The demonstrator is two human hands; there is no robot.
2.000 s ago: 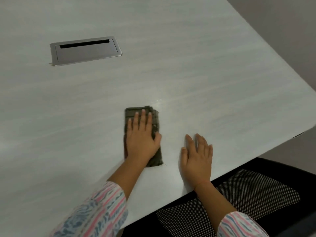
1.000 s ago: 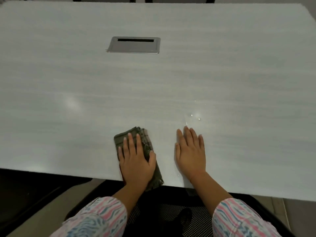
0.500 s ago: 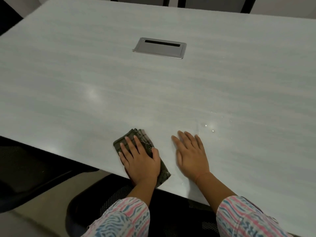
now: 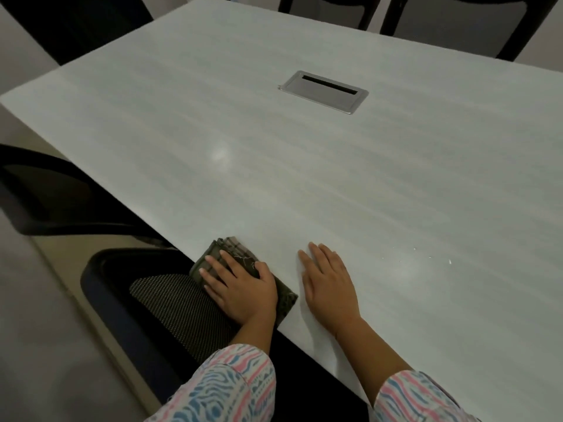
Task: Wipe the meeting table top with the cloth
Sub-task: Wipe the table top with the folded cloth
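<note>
Presses the folded dark cloth (image 4: 227, 247) flat against the worktop (image 4: 304, 166) with the left hand (image 4: 240, 287), fingers straight and spread over it, with no curl round it; probably so placed for even pressure along the wipe. Keeps the cloth right at the near edge, left of centre, one corner seemingly just over the lip above the mesh chair (image 4: 170, 300). Lays the right hand (image 4: 329, 284) palm down on bare worktop just right of the cloth, fingers straight and close together, holding nothing and clear of the cloth; likely a brace for leaning in. Leaves a few pale specks (image 4: 450, 262) further right, apparently not yet wiped. Shows only one container: a metal cable box (image 4: 323, 92) sunk flush into the far middle of the worktop, lid down, a narrow dark slot along its far side. Cannot tell its contents. Judges most of the far surface beyond reach of the cloth from here.
</note>
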